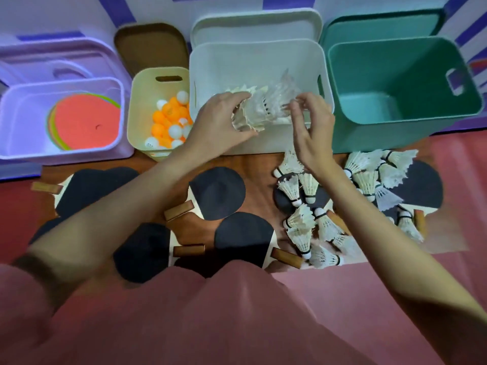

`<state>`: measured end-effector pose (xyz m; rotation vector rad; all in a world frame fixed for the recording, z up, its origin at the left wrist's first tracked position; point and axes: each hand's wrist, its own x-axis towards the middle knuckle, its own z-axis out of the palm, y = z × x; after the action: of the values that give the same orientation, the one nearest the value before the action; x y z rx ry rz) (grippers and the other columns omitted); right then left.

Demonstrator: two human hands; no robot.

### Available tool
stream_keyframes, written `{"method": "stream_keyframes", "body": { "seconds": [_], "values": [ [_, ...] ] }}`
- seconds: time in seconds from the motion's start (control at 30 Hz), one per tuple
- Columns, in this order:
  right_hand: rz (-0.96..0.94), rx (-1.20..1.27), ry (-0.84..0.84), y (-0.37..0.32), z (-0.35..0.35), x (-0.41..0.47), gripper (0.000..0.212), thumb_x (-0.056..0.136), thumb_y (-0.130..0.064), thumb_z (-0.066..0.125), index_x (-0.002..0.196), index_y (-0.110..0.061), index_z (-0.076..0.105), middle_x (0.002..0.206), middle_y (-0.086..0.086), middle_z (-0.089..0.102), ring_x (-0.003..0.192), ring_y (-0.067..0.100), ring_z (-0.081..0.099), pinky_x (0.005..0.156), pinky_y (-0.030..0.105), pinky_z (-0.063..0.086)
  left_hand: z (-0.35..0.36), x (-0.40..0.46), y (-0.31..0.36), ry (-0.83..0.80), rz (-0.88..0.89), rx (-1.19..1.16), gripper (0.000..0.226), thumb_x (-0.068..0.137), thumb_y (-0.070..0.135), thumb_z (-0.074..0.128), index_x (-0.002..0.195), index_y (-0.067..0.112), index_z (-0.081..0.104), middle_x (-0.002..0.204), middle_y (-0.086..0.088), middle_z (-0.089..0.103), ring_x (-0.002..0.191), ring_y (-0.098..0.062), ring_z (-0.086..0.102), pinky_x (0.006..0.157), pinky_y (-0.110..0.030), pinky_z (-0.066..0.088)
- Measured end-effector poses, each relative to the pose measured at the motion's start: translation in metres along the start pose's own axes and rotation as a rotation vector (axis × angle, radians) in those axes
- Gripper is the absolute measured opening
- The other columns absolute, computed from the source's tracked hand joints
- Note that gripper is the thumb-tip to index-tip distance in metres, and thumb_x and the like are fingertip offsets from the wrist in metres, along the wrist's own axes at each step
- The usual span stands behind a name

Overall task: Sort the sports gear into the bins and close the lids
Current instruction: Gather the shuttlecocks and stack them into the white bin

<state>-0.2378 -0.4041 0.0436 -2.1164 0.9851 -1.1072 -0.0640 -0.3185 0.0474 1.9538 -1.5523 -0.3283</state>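
Shuttlecocks of white feather with cork heads, a bunch of them [259, 108], are held over the open white plastic bin [210, 61], just above its front part. The left hand [224, 122] grips the bunch with curled fingers; the right hand [311, 127] has loosely bent fingers whose tips touch the feathers, and I cannot tell if it pinches them. The bunch is blurred, but its long axis seems to lie across, left to right, with the dark-banded heads toward the middle.

I judge the task about half done. The lilac plastic bin [15, 114] already holds flat round coloured discs [84, 125], and the small cream bin [139, 101] holds orange and white table-tennis balls [168, 119]. The teal plastic bin [395, 83] has nothing inside. Many loose white shuttlecocks [303, 225] lie on the floor before the bins, pointing in every direction, and the black-faced table-tennis paddles with wooden handles [218, 192] lie there too. All four lids stand open behind the bins.
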Motion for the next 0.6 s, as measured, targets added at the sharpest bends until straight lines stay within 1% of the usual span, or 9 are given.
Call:
{"method": "stream_keyframes", "body": {
  "seconds": [0.07,0.13,0.27,0.37,0.43,0.47,0.53,0.57,0.6],
  "values": [
    [0.074,0.029,0.039,0.004,0.005,0.018,0.018,0.095,-0.013,0.05,0.086,-0.005,0.062,0.081,-0.006,0.059,0.078,0.013,0.055,0.078,0.04,0.044,0.0,0.029,-0.001,-0.033,0.005,0.013,0.068,0.067,0.036,0.081,0.127,0.012,0.059,0.115,-0.007,0.065,0.101,-0.024,0.059,0.083,-0.026,0.04],
    [0.138,0.05,0.049,0.011,0.011,0.033,0.019,0.095,-0.013,0.05,0.084,-0.003,0.063,0.078,-0.005,0.059,0.076,0.012,0.055,0.074,0.036,0.044,0.003,0.059,-0.005,-0.08,-0.014,0.027,0.07,0.066,0.035,0.083,0.128,0.014,0.059,0.118,-0.005,0.066,0.104,-0.023,0.06,0.088,-0.029,0.044],
    [0.235,0.013,-0.019,0.036,0.019,0.055,0.021,0.095,-0.016,0.05,0.082,-0.005,0.063,0.076,-0.001,0.064,0.076,0.013,0.059,0.073,0.035,0.049,0.018,0.104,-0.017,-0.243,-0.049,0.01,0.075,0.062,0.034,0.087,0.127,0.012,0.059,0.109,-0.007,0.068,0.094,-0.024,0.062,0.085,-0.03,0.047],
    [0.229,-0.102,-0.048,0.053,0.021,0.063,0.025,0.094,-0.021,0.05,0.081,-0.005,0.063,0.08,0.007,0.067,0.081,0.022,0.062,0.077,0.044,0.048,0.039,0.124,-0.025,-0.302,-0.11,-0.103,0.078,0.061,0.029,0.089,0.13,0.011,0.056,0.114,-0.006,0.062,0.093,-0.019,0.062,0.086,-0.026,0.049],
    [0.208,-0.247,-0.011,0.06,0.021,0.065,0.023,0.093,-0.024,0.051,0.084,-0.008,0.065,0.091,0.009,0.064,0.089,0.026,0.056,0.082,0.04,0.042,0.056,0.134,-0.027,-0.345,-0.127,-0.177,0.075,0.061,0.024,0.09,0.127,0.009,0.057,0.113,-0.005,0.061,0.093,-0.017,0.062,0.084,-0.026,0.051],
    [0.198,-0.332,0.015,0.062,0.02,0.066,0.023,0.092,-0.025,0.052,0.086,-0.009,0.067,0.096,0.01,0.061,0.093,0.027,0.053,0.083,0.037,0.036,0.064,0.139,-0.027,-0.376,-0.122,-0.199,0.07,0.061,0.022,0.089,0.122,0.008,0.059,0.106,-0.002,0.061,0.088,-0.013,0.061,0.079,-0.025,0.05],
    [0.193,-0.487,0.021,0.063,0.018,0.068,0.023,0.092,-0.026,0.052,0.089,-0.009,0.068,0.098,0.012,0.057,0.095,0.03,0.049,0.081,0.033,0.028,0.078,0.145,-0.026,-0.449,-0.097,-0.222,0.055,0.062,0.02,0.088,0.109,0.006,0.063,0.084,0.006,0.056,0.065,0.002,0.051,0.066,-0.019,0.042],
    [0.205,-0.541,0.001,0.064,0.017,0.069,0.024,0.093,-0.026,0.05,0.09,-0.009,0.068,0.098,0.012,0.056,0.096,0.03,0.048,0.08,0.033,0.027,0.083,0.146,-0.025,-0.482,-0.09,-0.224,0.05,0.062,0.02,0.087,0.103,0.004,0.064,0.075,0.008,0.052,0.056,0.005,0.044,0.06,-0.019,0.038],
    [0.216,-0.586,-0.019,0.065,0.017,0.07,0.025,0.093,-0.025,0.049,0.09,-0.009,0.067,0.097,0.012,0.056,0.095,0.031,0.047,0.078,0.034,0.026,0.087,0.147,-0.025,-0.513,-0.087,-0.222,0.044,0.063,0.02,0.087,0.097,0.003,0.064,0.069,0.008,0.048,0.05,0.004,0.04,0.057,-0.021,0.035]
  ]
}}
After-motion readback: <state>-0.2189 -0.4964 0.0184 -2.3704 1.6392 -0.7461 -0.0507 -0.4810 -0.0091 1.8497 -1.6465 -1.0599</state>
